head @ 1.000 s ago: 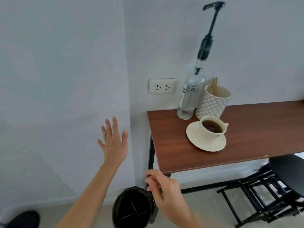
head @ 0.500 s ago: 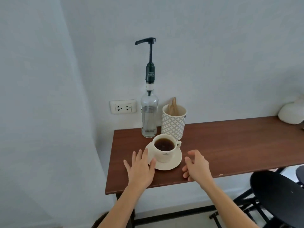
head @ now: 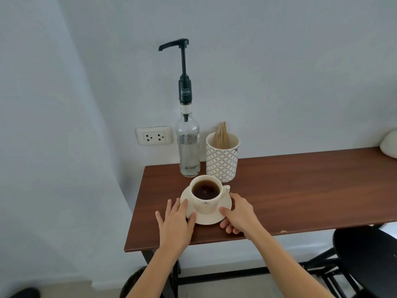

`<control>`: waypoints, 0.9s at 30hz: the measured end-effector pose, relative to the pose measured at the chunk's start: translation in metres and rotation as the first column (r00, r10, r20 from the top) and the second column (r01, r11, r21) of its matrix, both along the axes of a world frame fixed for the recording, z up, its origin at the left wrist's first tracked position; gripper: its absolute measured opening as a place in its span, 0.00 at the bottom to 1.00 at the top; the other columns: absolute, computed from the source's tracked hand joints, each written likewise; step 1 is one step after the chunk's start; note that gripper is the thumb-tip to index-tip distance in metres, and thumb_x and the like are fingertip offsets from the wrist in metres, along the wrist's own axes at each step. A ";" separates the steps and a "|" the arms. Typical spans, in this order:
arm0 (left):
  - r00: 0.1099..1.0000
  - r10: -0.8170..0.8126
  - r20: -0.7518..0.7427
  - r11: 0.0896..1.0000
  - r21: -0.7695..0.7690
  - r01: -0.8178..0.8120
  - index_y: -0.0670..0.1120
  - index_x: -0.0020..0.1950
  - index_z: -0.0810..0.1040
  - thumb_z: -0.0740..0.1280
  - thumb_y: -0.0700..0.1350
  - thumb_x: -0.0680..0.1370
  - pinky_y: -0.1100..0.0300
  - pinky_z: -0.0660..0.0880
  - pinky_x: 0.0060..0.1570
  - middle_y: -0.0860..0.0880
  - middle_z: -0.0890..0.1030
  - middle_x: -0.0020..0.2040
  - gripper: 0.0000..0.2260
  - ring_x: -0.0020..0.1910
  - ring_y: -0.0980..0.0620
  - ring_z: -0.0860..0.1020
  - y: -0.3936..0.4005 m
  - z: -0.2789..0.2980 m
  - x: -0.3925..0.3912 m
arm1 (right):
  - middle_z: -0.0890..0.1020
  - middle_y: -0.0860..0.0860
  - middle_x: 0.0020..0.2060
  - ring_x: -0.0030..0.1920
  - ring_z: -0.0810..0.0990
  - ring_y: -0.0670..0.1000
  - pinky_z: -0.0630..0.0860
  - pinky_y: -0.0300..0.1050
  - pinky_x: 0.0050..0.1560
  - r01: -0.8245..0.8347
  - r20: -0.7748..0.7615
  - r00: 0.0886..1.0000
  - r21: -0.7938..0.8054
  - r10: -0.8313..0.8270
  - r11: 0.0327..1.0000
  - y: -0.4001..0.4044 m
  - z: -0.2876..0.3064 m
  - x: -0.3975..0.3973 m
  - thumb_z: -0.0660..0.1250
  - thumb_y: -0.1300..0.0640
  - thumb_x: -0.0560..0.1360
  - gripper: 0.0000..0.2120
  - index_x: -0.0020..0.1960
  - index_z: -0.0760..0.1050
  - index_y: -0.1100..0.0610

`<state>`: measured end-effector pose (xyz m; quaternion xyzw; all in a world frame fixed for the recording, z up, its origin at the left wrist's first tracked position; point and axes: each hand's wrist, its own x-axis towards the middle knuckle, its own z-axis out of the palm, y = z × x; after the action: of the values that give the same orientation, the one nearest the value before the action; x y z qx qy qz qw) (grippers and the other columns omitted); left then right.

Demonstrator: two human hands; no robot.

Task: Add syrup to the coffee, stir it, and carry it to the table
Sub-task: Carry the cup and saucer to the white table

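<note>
A cream cup of dark coffee stands on a cream saucer near the left end of a brown wooden table. My left hand lies flat with fingers spread, its fingertips on the saucer's left rim. My right hand curls around the saucer's right rim, thumb on top and fingers tucked under the edge. Behind the cup stands a clear glass syrup bottle with a tall black pump. Beside it a patterned white holder contains wooden stir sticks.
The table stands in a wall corner with a power socket behind it. A black stool is at the lower right, a dark bin under the table's left end. A white rounded object sits at the table's far right.
Both hands have moved forward onto the saucer: the left from beside it onto its rim, the right from the bare table to grip the right rim. The view has come closer.
</note>
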<state>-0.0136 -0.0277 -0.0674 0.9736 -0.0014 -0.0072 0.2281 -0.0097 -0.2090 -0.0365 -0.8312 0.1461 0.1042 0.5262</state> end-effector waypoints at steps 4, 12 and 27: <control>0.999 -0.041 0.000 0.999 -0.017 0.041 0.52 0.80 0.59 0.55 0.57 0.83 0.37 0.44 0.76 0.50 0.59 0.81 0.25 0.81 0.46 0.49 0.006 -0.001 -0.002 | 0.86 0.56 0.31 0.22 0.80 0.49 0.74 0.38 0.22 0.033 -0.033 0.999 0.059 -0.031 0.998 0.003 -0.004 -0.008 0.62 0.61 0.79 0.22 0.71 0.65 0.49; 0.986 -0.162 -0.039 0.986 0.025 0.163 0.53 0.80 0.59 0.55 0.57 0.83 0.35 0.43 0.75 0.50 0.58 0.81 0.25 0.81 0.45 0.48 0.019 0.002 -0.002 | 0.86 0.60 0.32 0.25 0.82 0.53 0.75 0.40 0.23 0.092 -0.044 0.995 0.176 -0.086 0.980 0.010 -0.006 -0.033 0.62 0.62 0.79 0.26 0.73 0.60 0.47; 0.936 -0.332 -0.113 0.943 -0.019 0.332 0.57 0.79 0.61 0.58 0.54 0.83 0.34 0.40 0.74 0.53 0.57 0.81 0.24 0.81 0.47 0.48 0.034 0.003 -0.005 | 0.79 0.60 0.55 0.41 0.87 0.63 0.85 0.51 0.34 0.280 0.001 0.948 0.471 -0.317 0.837 0.031 -0.030 -0.075 0.61 0.66 0.79 0.23 0.68 0.61 0.46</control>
<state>-0.0190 0.0064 -0.0648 0.9574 -0.1526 -0.1016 0.2232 -0.0847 -0.1780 -0.0668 -0.6511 0.2237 0.0200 0.7250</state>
